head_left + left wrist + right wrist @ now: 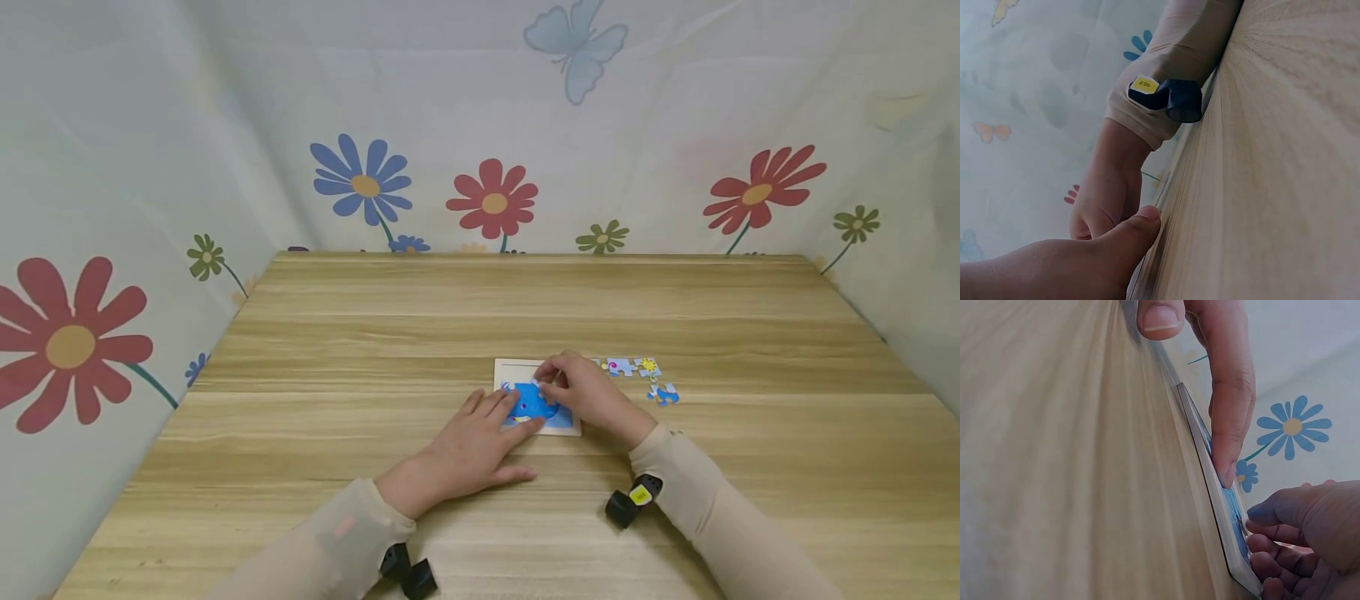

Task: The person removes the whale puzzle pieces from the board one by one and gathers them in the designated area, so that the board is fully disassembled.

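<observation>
A small jigsaw puzzle (558,422) with a pale frame and a blue whale picture lies on the table. My left hand (468,446) rests on its left part with fingers spread, the fingertips pressing the whale; one fingertip touches the picture in the right wrist view. My right hand (592,392) is over the upper right of the board, thumb and curled fingers pinching what looks like a small puzzle piece, mostly hidden by the fingers. In the right wrist view the curled fingers (1266,562) are close against the board's edge.
Loose puzzle pieces lie right of the board: a light blue one (620,367), one with a yellow sun (648,366) and a blue one (666,394). A wooden table (337,333) carries everything, with a flowered curtain (435,100) behind and at the sides.
</observation>
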`<state>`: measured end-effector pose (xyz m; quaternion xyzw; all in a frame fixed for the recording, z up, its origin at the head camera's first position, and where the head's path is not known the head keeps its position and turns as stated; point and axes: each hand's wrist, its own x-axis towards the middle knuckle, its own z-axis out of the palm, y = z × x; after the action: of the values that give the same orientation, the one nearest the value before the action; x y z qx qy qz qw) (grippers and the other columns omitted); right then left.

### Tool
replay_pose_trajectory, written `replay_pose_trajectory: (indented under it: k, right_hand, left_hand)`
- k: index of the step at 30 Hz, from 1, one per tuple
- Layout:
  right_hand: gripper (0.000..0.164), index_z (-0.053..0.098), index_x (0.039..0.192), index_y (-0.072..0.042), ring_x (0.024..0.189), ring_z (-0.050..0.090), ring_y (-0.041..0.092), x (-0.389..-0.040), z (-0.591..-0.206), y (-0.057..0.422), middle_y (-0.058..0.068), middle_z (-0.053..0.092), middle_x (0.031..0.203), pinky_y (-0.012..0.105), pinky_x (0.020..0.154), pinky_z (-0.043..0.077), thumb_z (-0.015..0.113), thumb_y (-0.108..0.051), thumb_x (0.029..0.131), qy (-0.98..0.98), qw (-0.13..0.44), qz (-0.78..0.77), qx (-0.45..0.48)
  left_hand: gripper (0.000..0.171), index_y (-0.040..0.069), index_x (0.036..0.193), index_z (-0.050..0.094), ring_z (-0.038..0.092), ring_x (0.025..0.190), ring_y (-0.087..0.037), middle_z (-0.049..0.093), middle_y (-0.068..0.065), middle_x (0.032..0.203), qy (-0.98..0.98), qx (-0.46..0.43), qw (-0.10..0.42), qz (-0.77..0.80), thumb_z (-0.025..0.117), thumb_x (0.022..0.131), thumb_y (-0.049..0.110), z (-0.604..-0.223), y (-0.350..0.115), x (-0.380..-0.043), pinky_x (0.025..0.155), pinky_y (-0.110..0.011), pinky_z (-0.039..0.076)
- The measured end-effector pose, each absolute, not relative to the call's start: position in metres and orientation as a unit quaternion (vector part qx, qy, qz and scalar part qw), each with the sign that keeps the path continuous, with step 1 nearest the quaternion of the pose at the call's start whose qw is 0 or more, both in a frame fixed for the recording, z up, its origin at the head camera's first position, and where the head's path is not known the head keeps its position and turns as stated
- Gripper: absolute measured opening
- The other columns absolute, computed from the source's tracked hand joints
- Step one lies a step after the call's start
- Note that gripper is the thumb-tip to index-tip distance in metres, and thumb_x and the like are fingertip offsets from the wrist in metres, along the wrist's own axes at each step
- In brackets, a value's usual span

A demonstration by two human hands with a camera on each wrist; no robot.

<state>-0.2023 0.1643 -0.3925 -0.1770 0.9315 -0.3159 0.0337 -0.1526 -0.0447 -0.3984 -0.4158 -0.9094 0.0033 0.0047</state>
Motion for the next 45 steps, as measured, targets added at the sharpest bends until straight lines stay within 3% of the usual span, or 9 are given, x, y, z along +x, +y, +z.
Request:
replay_pose_trajectory:
  k: [32,45]
  right_hand:
    - [0.012,0.062,0.103,-0.002,0.080,0.058,0.015,-0.202,-0.393,0.163,0.008,0.065,0.089,0.025,0.074,0.050,0.062,-0.006,0.091,0.906,0.013,-0.387,-0.171]
    - [0.013,0.064,0.103,-0.003,0.078,0.056,0.015,-0.202,-0.378,0.173,0.009,0.065,0.091,0.023,0.069,0.048,0.061,-0.009,0.093,0.908,0.035,-0.392,-0.147]
  left_hand:
    - [0.064,0.030,0.146,0.042,0.035,0.142,-0.034,0.037,-0.017,0.153,-0.910,-0.413,0.008,0.000,0.041,0.092,0.065,-0.400,-0.048,-0.153,0.113,-0.056,0.031]
    - [0.065,0.031,0.147,0.040,0.035,0.142,-0.034,0.036,-0.016,0.153,-0.911,-0.411,0.007,0.004,0.040,0.092,0.066,-0.402,-0.045,-0.154,0.113,-0.056,0.030]
